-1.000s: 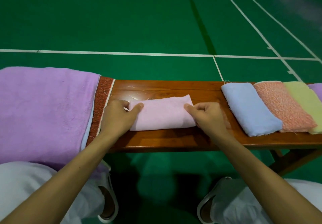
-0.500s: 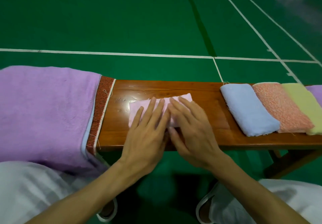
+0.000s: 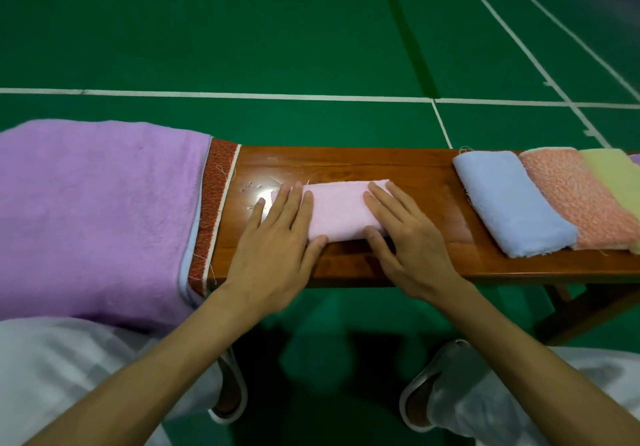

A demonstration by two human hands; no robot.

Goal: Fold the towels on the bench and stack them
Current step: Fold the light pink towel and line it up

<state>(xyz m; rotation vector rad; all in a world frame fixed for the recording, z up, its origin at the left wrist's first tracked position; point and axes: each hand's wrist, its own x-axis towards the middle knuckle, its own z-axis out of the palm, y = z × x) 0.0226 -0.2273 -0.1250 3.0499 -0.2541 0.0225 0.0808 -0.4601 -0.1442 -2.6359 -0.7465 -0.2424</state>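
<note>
Two hands lie flat on the pink towel (image 3: 341, 210), palms down, neither one gripping it. The left hand (image 3: 273, 255) covers the towel's left end with fingers straight and slightly spread; its outermost finger (the little finger) rests on bare wood just beside the towel, and its thumb touches the towel's near edge. The right hand (image 3: 412, 244) covers the right end in the same way, fingers straight, thumb against the near edge.

The pink towel is folded into a narrow rectangle. It lies lengthwise along the middle of the bench (image 3: 381, 168), apart from both the far and near edges.

Toward the right end of the bench, well apart from the pink towel, folded towels lie side by side, each touching the next: blue towel (image 3: 509, 203), orange towel (image 3: 575, 199), yellow towel (image 3: 616, 175). A strip of a further purple one shows at the frame edge.

The left end of the bench is covered by a large purple towel (image 3: 97, 210), unfolded, hanging over the near edge. A red cloth (image 3: 211, 210) shows along its right border.

Below the bench are white trousers (image 3: 69, 369), two slippers (image 3: 228, 400) and a green floor (image 3: 242, 29) with white lines.
</note>
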